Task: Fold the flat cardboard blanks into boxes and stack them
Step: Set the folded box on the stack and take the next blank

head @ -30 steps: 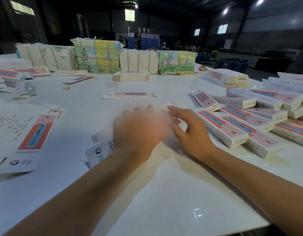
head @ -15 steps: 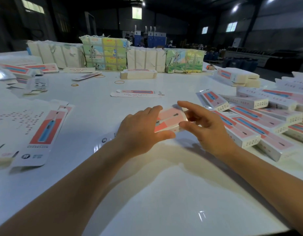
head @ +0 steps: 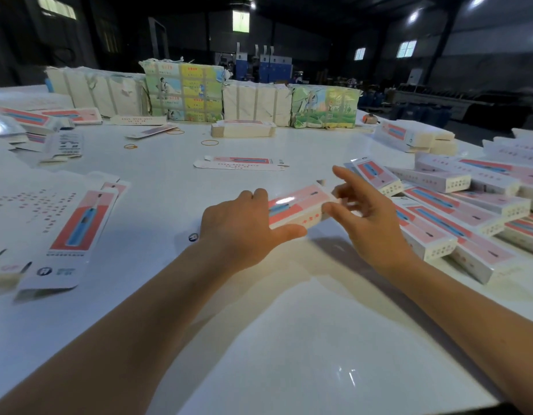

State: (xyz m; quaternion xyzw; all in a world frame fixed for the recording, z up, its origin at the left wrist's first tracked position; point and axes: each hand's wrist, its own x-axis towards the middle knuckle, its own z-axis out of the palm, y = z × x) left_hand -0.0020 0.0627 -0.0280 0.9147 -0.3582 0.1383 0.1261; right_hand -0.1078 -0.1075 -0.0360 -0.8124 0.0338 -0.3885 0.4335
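At the packing table (head: 259, 339): on the far left, flat blanks (head: 76, 232) are lying printed side up, pink and red w/ a blue toothbrush picture. Moving toward the middle, we are gripping the half-formed box (head: 298, 206) w/ our left hand (head: 244, 232), thumb under the near edge and fingers curled over the top, holding it just above the tabletop. The box is showing a glossy pink lid and a cream side w/ red lettering. Our right hand (head: 367, 223) is hovering at the box's right end w/ fingers spread and loose, gripping nothing; whether a fingertip is touching the end flap, we cannot tell through the blur. Further right, finished boxes (head: 456, 211) are lying in overlapping rows, touching one another. We are judging the card light, thin and easily creased, its coating a bit slick; best held along the long edges, not squeezed mid-panel, while the flap gets tucked.
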